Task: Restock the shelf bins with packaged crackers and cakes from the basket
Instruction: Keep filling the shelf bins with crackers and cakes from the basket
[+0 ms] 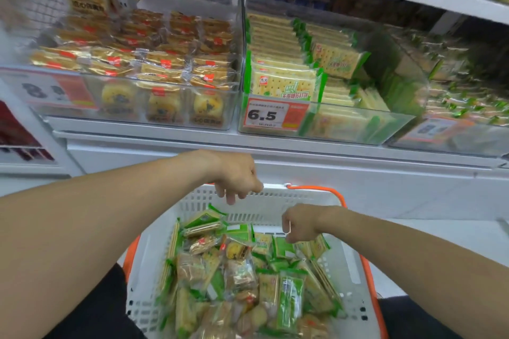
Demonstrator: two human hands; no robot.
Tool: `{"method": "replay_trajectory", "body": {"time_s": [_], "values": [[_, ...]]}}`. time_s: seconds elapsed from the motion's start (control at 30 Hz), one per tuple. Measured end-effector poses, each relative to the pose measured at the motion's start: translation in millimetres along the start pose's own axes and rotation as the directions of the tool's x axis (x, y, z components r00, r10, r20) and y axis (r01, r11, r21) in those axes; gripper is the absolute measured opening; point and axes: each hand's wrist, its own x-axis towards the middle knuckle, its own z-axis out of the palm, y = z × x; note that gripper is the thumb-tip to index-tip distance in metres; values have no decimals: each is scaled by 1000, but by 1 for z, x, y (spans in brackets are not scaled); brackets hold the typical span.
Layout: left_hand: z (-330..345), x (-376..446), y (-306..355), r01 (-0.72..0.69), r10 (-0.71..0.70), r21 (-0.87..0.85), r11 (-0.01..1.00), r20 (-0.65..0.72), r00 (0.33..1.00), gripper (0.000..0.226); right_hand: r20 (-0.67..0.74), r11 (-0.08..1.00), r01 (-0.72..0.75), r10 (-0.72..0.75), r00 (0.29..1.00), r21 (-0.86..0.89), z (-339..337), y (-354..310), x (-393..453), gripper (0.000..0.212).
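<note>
A white shop shelf (pixel 275 146) runs across the view, with another shelf above it. On it stand clear bins: the left bin (pixel 165 121) holds gold-wrapped cakes (pixel 165 63), the middle bin (pixel 344 129) holds green-edged cracker packs (pixel 283 85) and bears a price tag (pixel 268 115) reading 6.5. Below, a white basket (pixel 275 195) with orange handles holds mixed packs (pixel 248 270). The left hand (pixel 237 176) hangs over the basket's far rim, fingers loosely curled and holding nothing. The right hand (pixel 298 224) reaches into the basket; whether its curled fingers grip a pack cannot be told.
</note>
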Motion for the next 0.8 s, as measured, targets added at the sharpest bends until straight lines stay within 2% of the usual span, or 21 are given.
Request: {"method": "replay_trajectory", "body": {"time_s": [0.13, 0.23, 0.4, 0.53, 0.6, 0.7, 0.8], "values": [[4, -2, 4, 15, -16, 125, 992, 12, 1000, 43, -5, 993, -117, 117, 993, 15, 54, -1, 37, 36], [7, -2, 6, -7, 3, 141, 990, 30, 1000, 43, 75, 982, -188, 189, 979, -9, 86, 3, 40, 30], [11, -1, 5, -33, 18, 151, 988, 99, 995, 41, 103, 965, -248, 239, 966, 84, 112, 15, 38, 51], [11, 0, 6, -41, 23, 176, 984, 104, 994, 40, 108, 957, -256, 242, 964, 137, 101, 17, 35, 38], [12, 0, 6, -45, 26, 177, 983, 110, 994, 40, 124, 964, -241, 228, 966, 107, 92, 17, 33, 33], [14, 1, 6, -49, 28, 177, 983, 122, 992, 40, 155, 958, -254, 233, 960, 130, 62, 20, 24, 45], [17, 4, 3, -44, 19, 184, 982, 137, 990, 40, 154, 957, -217, 189, 970, 192, 8, 22, 2, 46]]}}
